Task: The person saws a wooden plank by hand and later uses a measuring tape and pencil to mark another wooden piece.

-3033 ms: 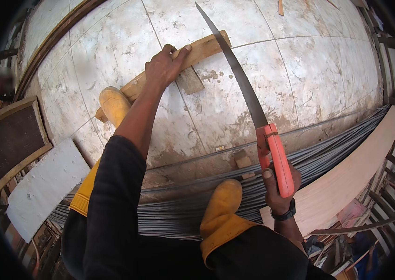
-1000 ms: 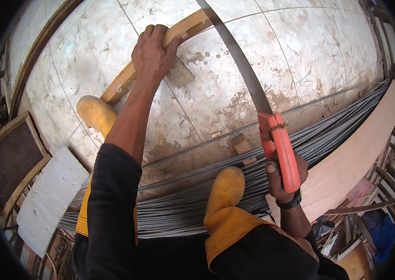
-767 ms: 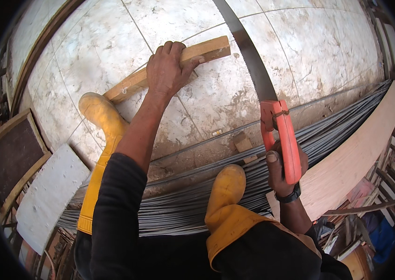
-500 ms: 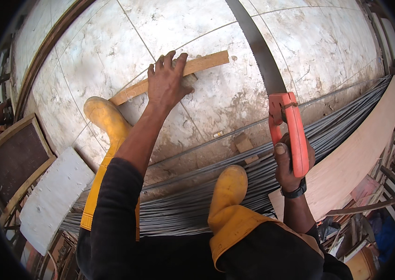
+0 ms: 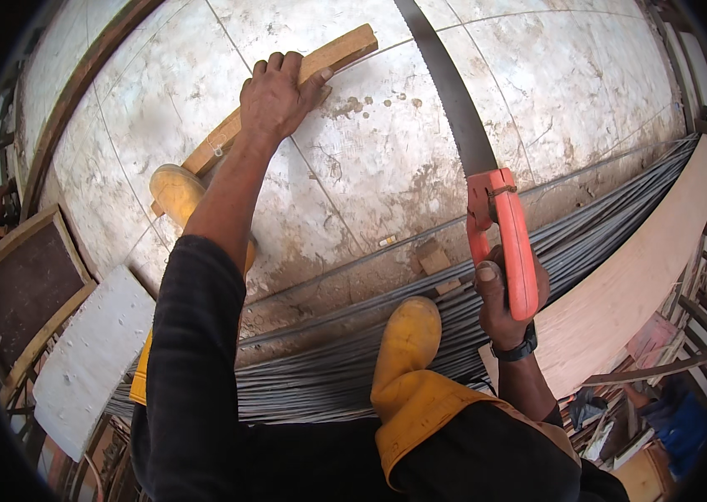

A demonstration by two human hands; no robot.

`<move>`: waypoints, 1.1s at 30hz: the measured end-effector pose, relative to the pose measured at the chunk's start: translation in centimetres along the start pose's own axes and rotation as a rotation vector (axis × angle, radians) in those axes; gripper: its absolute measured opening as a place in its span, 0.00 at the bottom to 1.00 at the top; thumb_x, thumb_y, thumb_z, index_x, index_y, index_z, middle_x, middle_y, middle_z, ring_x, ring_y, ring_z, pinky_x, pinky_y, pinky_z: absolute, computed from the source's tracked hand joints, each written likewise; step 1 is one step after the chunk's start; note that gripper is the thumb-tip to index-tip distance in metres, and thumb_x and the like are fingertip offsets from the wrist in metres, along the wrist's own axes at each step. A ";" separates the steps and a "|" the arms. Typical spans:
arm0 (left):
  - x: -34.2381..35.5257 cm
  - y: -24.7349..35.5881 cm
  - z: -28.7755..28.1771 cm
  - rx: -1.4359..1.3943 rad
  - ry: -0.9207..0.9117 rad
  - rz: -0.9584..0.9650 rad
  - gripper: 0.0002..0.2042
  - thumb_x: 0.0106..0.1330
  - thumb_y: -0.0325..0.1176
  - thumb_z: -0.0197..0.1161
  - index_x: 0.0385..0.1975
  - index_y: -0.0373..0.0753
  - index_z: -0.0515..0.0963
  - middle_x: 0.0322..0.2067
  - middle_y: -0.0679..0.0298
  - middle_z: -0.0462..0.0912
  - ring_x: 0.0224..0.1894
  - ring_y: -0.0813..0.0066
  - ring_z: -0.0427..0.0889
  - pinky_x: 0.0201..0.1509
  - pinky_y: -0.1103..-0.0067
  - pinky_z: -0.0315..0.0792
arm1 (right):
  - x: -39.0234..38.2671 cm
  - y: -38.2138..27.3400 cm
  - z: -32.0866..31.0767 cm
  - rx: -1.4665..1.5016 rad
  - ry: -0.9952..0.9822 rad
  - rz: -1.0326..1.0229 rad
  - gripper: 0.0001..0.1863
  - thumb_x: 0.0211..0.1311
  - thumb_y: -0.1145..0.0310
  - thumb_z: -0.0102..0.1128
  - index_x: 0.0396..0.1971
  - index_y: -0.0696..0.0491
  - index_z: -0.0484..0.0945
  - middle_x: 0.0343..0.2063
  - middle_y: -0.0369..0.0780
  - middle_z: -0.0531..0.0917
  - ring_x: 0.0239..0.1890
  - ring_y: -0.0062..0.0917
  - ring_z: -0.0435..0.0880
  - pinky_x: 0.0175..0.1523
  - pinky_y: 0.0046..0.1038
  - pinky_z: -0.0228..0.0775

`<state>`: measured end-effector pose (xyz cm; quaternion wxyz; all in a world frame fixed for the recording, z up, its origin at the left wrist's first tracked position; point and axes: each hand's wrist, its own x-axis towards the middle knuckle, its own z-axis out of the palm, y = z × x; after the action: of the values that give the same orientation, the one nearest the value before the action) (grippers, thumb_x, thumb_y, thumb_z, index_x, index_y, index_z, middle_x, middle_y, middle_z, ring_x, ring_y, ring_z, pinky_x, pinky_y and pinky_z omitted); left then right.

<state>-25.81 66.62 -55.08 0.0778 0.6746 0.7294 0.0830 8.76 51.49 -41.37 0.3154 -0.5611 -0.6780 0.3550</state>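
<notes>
Left hand (image 5: 274,105) back on the wood (image 5: 341,52): half a second ago its fingers were spread and the thumb was off; now the fingers wrap over the top, thumb along the near side, grasping it. Wood has shifted too: it lies on the floor (image 5: 571,109) at a steeper slant, and the left boot (image 5: 176,191) now overlaps its near end, with a stub showing past the toe. Whether the boot presses down, can't tell.

Right hand (image 5: 495,309) has its fingers closed round the red handle of the saw (image 5: 472,138), held to the right of the wood, teeth side toward it. Blade overlapped the wood's far end in view a second ago; now there's a gap between them. Tip is cut off by the top edge.

Meaning, as I judge it: wood is re-gripped and likely steadier, but no cutting contact right now.

Around the wood: rods (image 5: 303,393) well apart on the person's side, small block (image 5: 433,257) between wood and rods, right boot (image 5: 408,330) near-right of the wood, board (image 5: 621,318) farther right, white slab (image 5: 98,360) near-left.
</notes>
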 end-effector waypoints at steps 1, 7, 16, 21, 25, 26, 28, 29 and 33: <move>0.1 0.1 0.0 -0.075 0.014 -0.053 0.35 0.63 0.68 0.54 0.48 0.38 0.78 0.45 0.54 0.80 0.50 0.53 0.79 0.50 0.60 0.76 | 0.2 -0.3 0.3 0.047 -0.026 0.013 0.14 0.57 0.67 0.70 0.37 0.60 0.78 0.23 0.40 0.78 0.20 0.32 0.78 0.26 0.29 0.68; 1.0 0.6 -0.5 -0.204 -0.051 -0.313 0.42 0.59 0.74 0.50 0.55 0.41 0.81 0.51 0.50 0.82 0.57 0.53 0.78 0.59 0.59 0.72 | 1.5 -1.8 1.6 0.055 -0.092 -0.040 0.12 0.57 0.67 0.71 0.35 0.59 0.80 0.22 0.39 0.79 0.20 0.28 0.79 0.26 0.28 0.68; 3.4 -0.3 0.3 -0.330 -0.372 -0.477 0.47 0.49 0.81 0.50 0.44 0.38 0.86 0.42 0.50 0.86 0.51 0.54 0.84 0.55 0.63 0.75 | 1.8 -1.8 1.2 -0.036 -0.129 -0.057 0.10 0.56 0.70 0.71 0.32 0.58 0.80 0.19 0.39 0.79 0.15 0.26 0.76 0.23 0.26 0.67; 3.2 0.4 -1.8 -0.289 -0.371 -0.528 0.46 0.48 0.82 0.50 0.39 0.38 0.87 0.39 0.50 0.86 0.50 0.54 0.84 0.53 0.63 0.75 | 0.8 -2.1 1.3 0.030 -0.090 -0.019 0.10 0.54 0.71 0.73 0.33 0.58 0.80 0.18 0.38 0.78 0.15 0.26 0.77 0.23 0.25 0.67; 3.1 0.6 -1.6 -0.263 -0.325 -0.526 0.48 0.48 0.83 0.49 0.38 0.36 0.87 0.37 0.50 0.87 0.49 0.55 0.84 0.53 0.63 0.75 | 0.3 -2.6 0.8 -0.022 -0.155 -0.079 0.12 0.52 0.71 0.73 0.34 0.59 0.81 0.17 0.38 0.78 0.16 0.26 0.78 0.24 0.25 0.68; 3.2 0.7 -1.9 -0.283 -0.372 -0.548 0.48 0.48 0.83 0.49 0.39 0.36 0.87 0.37 0.51 0.87 0.49 0.55 0.84 0.53 0.62 0.75 | -0.1 -2.7 0.9 0.044 -0.161 -0.017 0.11 0.53 0.71 0.71 0.34 0.59 0.81 0.18 0.39 0.77 0.17 0.29 0.77 0.24 0.27 0.67; 3.4 1.0 -2.1 -0.298 -0.423 -0.567 0.48 0.48 0.83 0.49 0.40 0.36 0.87 0.37 0.51 0.87 0.49 0.55 0.84 0.53 0.62 0.75 | -1.0 -2.1 0.8 0.093 -0.172 0.034 0.10 0.53 0.72 0.71 0.33 0.58 0.81 0.18 0.39 0.76 0.17 0.30 0.76 0.25 0.28 0.66; 3.6 1.1 -2.1 -0.302 -0.427 -0.559 0.47 0.49 0.82 0.50 0.41 0.36 0.86 0.38 0.51 0.87 0.49 0.55 0.84 0.53 0.63 0.75 | -1.3 -1.9 0.7 0.097 -0.167 0.037 0.10 0.53 0.72 0.71 0.33 0.58 0.81 0.18 0.39 0.76 0.17 0.30 0.76 0.25 0.28 0.66; 3.9 0.4 -0.7 -0.309 -0.388 -0.535 0.45 0.51 0.79 0.52 0.42 0.36 0.86 0.38 0.51 0.87 0.49 0.56 0.84 0.55 0.64 0.74 | -1.6 -1.6 0.5 0.076 -0.199 -0.005 0.10 0.50 0.72 0.72 0.30 0.57 0.80 0.18 0.39 0.79 0.17 0.30 0.78 0.24 0.28 0.68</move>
<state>-25.87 70.48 -54.37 0.3347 0.4432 0.8306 0.0396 7.76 49.70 -40.32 0.2686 -0.5090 -0.6935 0.4335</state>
